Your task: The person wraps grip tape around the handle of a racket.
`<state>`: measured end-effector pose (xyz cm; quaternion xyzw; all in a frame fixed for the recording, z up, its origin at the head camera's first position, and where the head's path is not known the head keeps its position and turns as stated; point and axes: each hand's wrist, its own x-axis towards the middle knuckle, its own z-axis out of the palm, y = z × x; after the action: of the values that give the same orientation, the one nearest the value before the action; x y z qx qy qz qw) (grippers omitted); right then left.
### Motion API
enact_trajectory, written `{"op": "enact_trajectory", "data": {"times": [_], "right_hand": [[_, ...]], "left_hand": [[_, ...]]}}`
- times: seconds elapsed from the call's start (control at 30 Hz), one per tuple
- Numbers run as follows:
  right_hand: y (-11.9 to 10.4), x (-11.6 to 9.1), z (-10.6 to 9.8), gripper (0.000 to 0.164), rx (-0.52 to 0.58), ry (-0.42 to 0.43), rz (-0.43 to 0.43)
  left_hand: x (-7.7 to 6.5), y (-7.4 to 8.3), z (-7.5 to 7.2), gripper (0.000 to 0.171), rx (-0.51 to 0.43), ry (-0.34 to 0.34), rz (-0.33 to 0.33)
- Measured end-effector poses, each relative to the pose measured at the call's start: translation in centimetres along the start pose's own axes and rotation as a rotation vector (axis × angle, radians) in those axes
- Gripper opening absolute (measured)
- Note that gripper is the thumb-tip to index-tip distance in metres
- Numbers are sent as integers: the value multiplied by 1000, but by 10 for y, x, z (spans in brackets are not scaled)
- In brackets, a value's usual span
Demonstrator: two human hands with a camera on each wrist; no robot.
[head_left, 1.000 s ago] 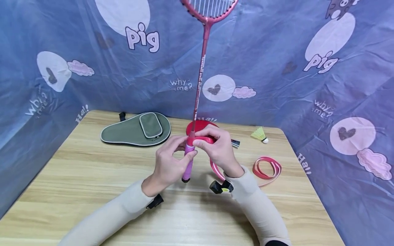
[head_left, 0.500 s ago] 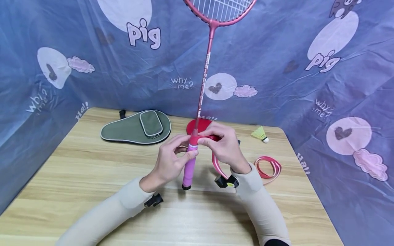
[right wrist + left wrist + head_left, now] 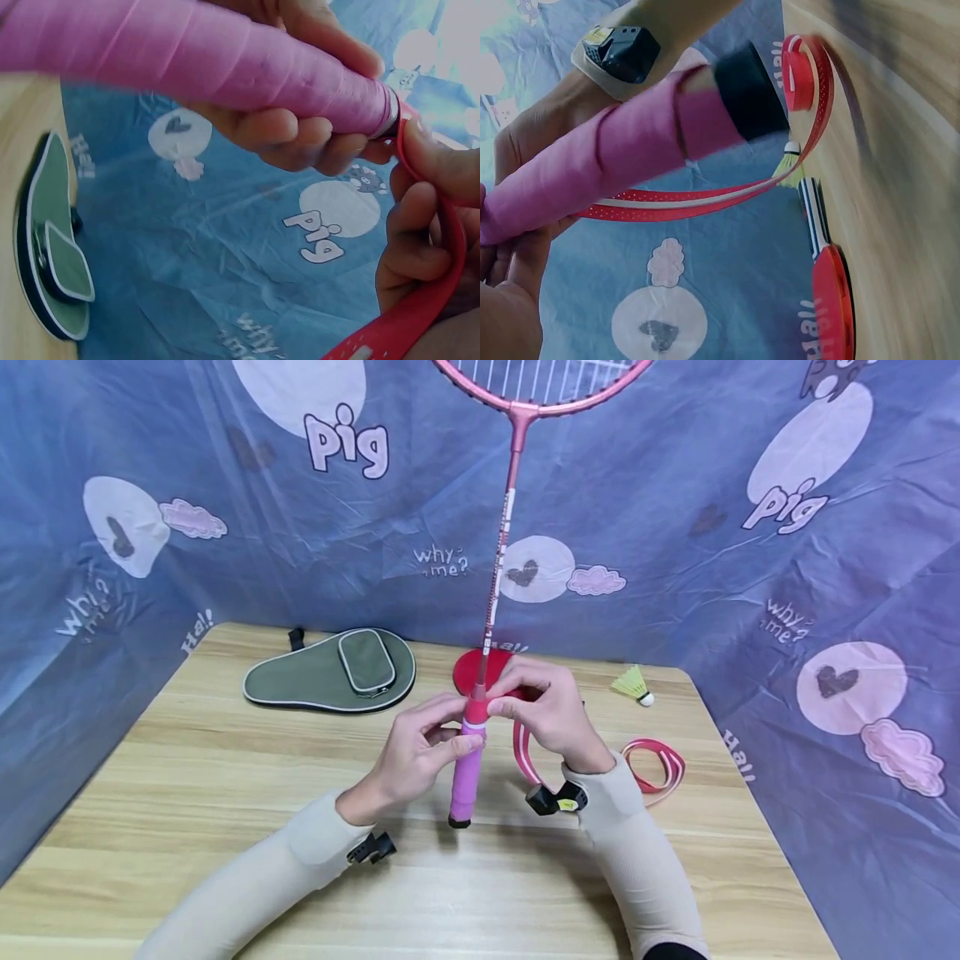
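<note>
A badminton racket [image 3: 498,568] stands nearly upright over the table, its strung head at the top of the head view. Its handle is wrapped in purple grip tape [image 3: 467,772] and ends in a black butt cap [image 3: 751,91]. My left hand [image 3: 412,747] holds the handle near its upper end, thumb in front and fingers behind. Red perforated grip tape [image 3: 420,315] lies around the handle's top, just above the purple wrap. My right hand [image 3: 546,710] pinches that red tape close to the handle. The tape's tail hangs below and runs to a loose coil [image 3: 656,768] on the table.
A green paddle case [image 3: 322,672] lies at the back left of the wooden table [image 3: 300,760]. Behind the racket is a red table tennis bat [image 3: 467,670], partly hidden by my hands. A yellow shuttlecock [image 3: 633,687] lies at the back right. Printed blue cloth [image 3: 262,527] walls the table.
The racket has tilted and shifted slightly right, showing more of its head. My right hand has moved slightly right with the racket, still pinching the red tape; my left hand keeps its hold.
</note>
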<state>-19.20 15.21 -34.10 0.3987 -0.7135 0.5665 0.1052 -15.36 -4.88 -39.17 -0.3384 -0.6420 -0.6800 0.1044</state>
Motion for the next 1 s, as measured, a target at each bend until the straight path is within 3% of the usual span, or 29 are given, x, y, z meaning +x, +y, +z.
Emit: {"op": "enact_trajectory", "data": {"times": [0.23,0.47,0.57,0.67,0.77,0.87,1.0], "right_hand": [[3,-1,2,9,195,-5,84],[2,-4,0,19,217,-48,110],[-1,-5,-2,20,219,-58,83],[-4,-5,0,17,213,-21,53],[-6,-4,3,11,201,33,35],[-6,-4,7,17,166,94,18],[-5,-4,13,30,108,179,-2]], "left_hand": [[2,2,-3,36,0,-53,68],[1,3,-5,33,-13,-128,45],[1,1,-4,33,-10,-131,45],[2,0,-2,35,17,-70,80],[3,-2,1,42,27,39,124],[2,-3,4,45,43,140,183],[0,-7,8,49,239,246,318]]}}
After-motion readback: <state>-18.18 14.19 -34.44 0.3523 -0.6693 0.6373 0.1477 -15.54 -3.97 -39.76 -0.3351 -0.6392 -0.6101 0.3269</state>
